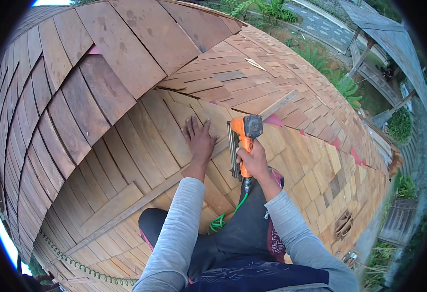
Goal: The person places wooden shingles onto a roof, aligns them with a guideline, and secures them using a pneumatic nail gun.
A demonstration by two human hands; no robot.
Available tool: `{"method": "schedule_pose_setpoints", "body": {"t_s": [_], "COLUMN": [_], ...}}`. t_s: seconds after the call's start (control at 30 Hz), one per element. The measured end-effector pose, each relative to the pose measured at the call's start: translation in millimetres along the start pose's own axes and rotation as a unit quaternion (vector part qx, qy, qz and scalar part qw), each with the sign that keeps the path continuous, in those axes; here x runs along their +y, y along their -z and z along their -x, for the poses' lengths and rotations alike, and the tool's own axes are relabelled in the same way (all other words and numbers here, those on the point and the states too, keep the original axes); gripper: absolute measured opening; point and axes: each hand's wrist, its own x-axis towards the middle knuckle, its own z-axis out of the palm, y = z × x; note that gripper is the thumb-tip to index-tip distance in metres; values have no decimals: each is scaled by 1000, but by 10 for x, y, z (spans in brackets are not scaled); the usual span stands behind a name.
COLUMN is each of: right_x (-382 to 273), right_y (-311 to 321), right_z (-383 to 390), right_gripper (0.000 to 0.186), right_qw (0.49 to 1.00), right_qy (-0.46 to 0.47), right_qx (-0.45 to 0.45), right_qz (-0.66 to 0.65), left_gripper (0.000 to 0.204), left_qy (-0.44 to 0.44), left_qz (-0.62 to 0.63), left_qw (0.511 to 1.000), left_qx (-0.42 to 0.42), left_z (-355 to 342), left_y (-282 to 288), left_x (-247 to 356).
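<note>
My right hand [254,160] is wrapped round the grip of an orange pneumatic nail gun [238,127], which has a black head and a long dark magazine on its left side. A green air hose [243,202] runs from the bottom of the grip and bunches between my legs. My left hand [199,141] lies flat on the wooden shingles [147,129], fingers spread, just left of the gun. Beside its wrist a long narrow wooden batten [126,212] crosses the shingles diagonally. The gun's nose is not clearly visible.
An overhanging layer of darker shingles [67,126] curves across the upper left. One loose board [111,207] lies against the batten. Coiled green hose [84,267] trails at lower left. Pink sheeting [274,120] shows between courses. A brown pouch [343,225] rests at right, near the roof's edge.
</note>
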Motion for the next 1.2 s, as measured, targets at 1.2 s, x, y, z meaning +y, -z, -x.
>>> {"method": "schedule_pose_setpoints", "body": {"t_s": [1.2], "right_x": [-371], "right_y": [-1233], "right_z": [-470], "right_gripper": [57], "right_qw": [966], "right_qy": [-24], "right_qx": [-30], "right_qz": [257], "left_gripper": [62], "left_qy": [156], "left_qz": [132], "left_qw": [978], "left_qx": [39], "left_z": [3432], "left_y": [2191], "left_x": [-1103]}}
